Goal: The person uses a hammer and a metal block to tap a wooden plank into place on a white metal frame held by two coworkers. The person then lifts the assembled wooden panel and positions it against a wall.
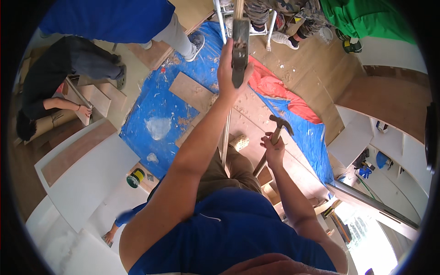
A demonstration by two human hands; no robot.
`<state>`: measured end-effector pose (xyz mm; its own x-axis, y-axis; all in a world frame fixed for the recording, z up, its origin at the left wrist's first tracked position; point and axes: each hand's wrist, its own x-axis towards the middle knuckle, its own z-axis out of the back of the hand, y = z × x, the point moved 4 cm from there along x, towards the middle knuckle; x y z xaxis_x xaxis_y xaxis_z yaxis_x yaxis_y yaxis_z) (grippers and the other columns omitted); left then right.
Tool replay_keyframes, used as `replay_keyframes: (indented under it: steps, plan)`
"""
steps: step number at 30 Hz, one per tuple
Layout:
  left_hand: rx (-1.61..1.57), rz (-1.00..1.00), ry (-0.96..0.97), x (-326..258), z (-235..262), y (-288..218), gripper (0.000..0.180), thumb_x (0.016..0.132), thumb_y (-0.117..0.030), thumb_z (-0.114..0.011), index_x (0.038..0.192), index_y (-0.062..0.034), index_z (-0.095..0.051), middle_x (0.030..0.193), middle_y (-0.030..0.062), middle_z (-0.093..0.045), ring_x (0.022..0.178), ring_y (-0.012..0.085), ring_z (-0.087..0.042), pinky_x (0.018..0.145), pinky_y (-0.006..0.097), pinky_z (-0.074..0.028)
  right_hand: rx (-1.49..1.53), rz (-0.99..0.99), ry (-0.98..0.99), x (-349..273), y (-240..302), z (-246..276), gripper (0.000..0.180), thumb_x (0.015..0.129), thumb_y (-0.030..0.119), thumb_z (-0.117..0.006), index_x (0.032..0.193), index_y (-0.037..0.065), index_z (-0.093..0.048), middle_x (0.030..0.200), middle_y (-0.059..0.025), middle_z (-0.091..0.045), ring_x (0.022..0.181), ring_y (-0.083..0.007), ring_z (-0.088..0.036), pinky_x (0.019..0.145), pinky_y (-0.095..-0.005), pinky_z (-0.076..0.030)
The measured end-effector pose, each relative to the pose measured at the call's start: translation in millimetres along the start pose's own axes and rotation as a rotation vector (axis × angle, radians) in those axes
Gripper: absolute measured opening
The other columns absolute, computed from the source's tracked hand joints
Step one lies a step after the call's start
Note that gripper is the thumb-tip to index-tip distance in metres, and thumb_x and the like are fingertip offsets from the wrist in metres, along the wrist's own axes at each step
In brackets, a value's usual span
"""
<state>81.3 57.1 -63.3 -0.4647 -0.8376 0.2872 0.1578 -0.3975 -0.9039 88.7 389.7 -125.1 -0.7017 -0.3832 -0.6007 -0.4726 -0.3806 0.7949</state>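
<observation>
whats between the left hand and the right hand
In the head view, a brown board with wood shavings shows below the gap between left hand and right hand.

Blue short-sleeved shirt, brown trousers, seemingly a cream clog.

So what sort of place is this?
Probably an indoor carpentry worksite: the right hand holds a hammer, a wooden board lies on a blue tarp, and white shelving stands at right.

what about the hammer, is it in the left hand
No, the right hand holds the hammer, while the left hand holds a dark block-shaped tool.
</observation>
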Motion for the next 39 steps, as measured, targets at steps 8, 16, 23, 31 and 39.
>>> replay_keyframes:
  steps: [8, 16, 23, 31, 39]
  plan:
    - [0.062, -0.311, -0.186, 80.6, -17.7, -12.2, 0.089, 0.080, -0.028, -0.087, 0.158, -0.0089, -0.049, 0.150, 0.0191, -0.059, 0.147, 0.0496, -0.044, 0.116, 0.075, -0.026, -0.032, -0.128, -0.033, -17.2, -26.6, 15.4, 0.015, 0.097, 0.005, -0.071, 0.106, 0.000, -0.060, 0.114, -0.0116, -0.067, 0.093, -0.0183, -0.072, 0.075, -0.0335, -0.066]
    - [0.059, -0.260, -0.149, 141.5, -26.0, -15.6, 0.086, 0.081, -0.030, -0.088, 0.156, -0.0069, -0.052, 0.144, 0.0198, -0.063, 0.139, 0.0411, -0.053, 0.118, 0.066, -0.031, 0.052, -0.087, -0.133, -13.3, -24.3, 26.8, 0.014, 0.097, 0.005, -0.071, 0.106, 0.001, -0.061, 0.108, -0.0095, -0.067, 0.089, -0.0160, -0.071, 0.072, -0.0330, -0.066]
    - [0.145, -0.012, -0.022, -31.8, 23.3, 15.4, 0.095, 0.080, -0.020, -0.086, 0.163, -0.0070, -0.043, 0.160, 0.0185, -0.054, 0.156, 0.0501, -0.036, 0.122, 0.074, -0.019, -0.077, -0.154, -0.109, -13.1, -48.7, 65.2, 0.012, 0.097, 0.003, -0.069, 0.103, 0.005, -0.059, 0.108, -0.0089, -0.066, 0.089, -0.0180, -0.071, 0.071, -0.0337, -0.065]
    - [0.103, -0.084, -0.027, 58.6, -8.1, -15.4, 0.097, 0.078, -0.022, -0.085, 0.163, -0.0082, -0.042, 0.155, 0.0240, -0.055, 0.154, 0.0512, -0.036, 0.122, 0.074, -0.021, -0.083, -0.205, -0.199, -12.4, -65.5, 79.8, 0.011, 0.099, 0.006, -0.069, 0.105, 0.003, -0.060, 0.097, -0.0080, -0.066, 0.085, -0.0188, -0.072, 0.067, -0.0342, -0.065]
    - [0.190, -0.119, -0.003, 32.2, -1.7, -16.6, 0.095, 0.079, -0.021, -0.087, 0.162, -0.0062, -0.045, 0.155, 0.0365, -0.048, 0.145, 0.0504, -0.047, 0.121, 0.053, -0.038, -0.039, -0.256, -0.215, -29.4, -81.0, 78.4, 0.013, 0.097, 0.005, -0.070, 0.106, 0.002, -0.061, 0.094, -0.0076, -0.068, 0.082, -0.0175, -0.072, 0.065, -0.0329, -0.066]
